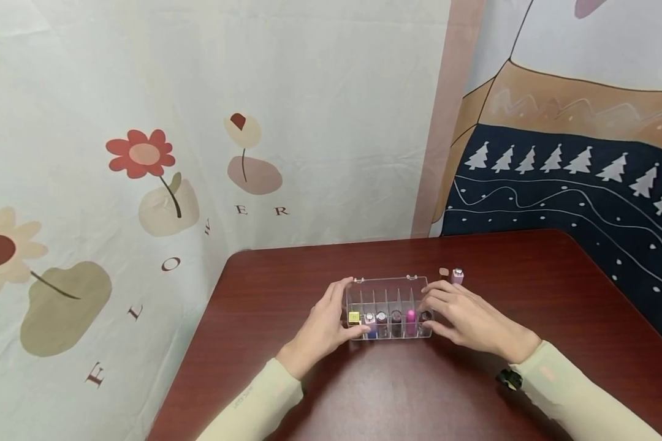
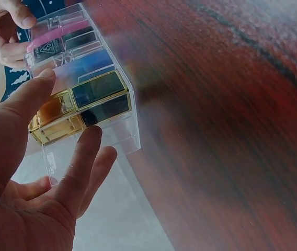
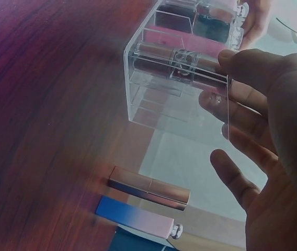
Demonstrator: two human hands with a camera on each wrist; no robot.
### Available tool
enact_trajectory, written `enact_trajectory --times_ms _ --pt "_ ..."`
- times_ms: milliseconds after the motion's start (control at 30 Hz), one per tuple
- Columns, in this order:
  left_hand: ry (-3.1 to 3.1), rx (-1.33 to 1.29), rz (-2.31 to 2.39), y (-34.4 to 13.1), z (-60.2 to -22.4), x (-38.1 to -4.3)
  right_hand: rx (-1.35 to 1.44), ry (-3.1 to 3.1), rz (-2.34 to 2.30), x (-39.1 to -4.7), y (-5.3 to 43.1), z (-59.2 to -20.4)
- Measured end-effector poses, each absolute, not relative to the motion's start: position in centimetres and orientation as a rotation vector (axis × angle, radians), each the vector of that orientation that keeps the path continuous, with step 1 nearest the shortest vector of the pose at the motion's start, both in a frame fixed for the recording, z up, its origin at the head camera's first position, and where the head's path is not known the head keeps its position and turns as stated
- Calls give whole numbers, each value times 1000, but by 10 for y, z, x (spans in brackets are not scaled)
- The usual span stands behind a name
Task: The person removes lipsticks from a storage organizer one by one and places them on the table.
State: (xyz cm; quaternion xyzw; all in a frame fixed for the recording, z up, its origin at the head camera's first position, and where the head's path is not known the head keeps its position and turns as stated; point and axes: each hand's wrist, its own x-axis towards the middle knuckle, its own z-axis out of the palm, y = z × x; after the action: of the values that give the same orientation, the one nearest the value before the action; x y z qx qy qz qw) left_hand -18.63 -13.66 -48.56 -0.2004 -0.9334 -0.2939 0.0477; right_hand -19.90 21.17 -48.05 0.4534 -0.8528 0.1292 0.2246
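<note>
Fingers (image 2: 81, 164) of left hand (image 1: 324, 321) and right hand (image 1: 459, 311), half-spread, grip a clear, rectangular plastic box (image 1: 387, 295).

One clear box (image 1: 387, 292), six tubes (image 1: 410, 321) lined up in it by head-view count. Two more loose, roughly 2 o'clock from box: one copper tube (image 3: 148, 187), one pink-blue tube (image 3: 135, 215). One surface (image 1: 364, 392). Printed stuff too: three flowers (image 1: 140, 153), 9 to 11 o'clock; six letters (image 1: 171, 264), 8 to 10; at least eight white trees (image 1: 578, 161), around 2.
</note>
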Motion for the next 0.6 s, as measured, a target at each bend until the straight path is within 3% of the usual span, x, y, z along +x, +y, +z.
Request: enact_trajectory --times_ms 600 --pt "-2839 -630 -903 -138 -486 -186 1189 -2551 485 -198 211 -471"
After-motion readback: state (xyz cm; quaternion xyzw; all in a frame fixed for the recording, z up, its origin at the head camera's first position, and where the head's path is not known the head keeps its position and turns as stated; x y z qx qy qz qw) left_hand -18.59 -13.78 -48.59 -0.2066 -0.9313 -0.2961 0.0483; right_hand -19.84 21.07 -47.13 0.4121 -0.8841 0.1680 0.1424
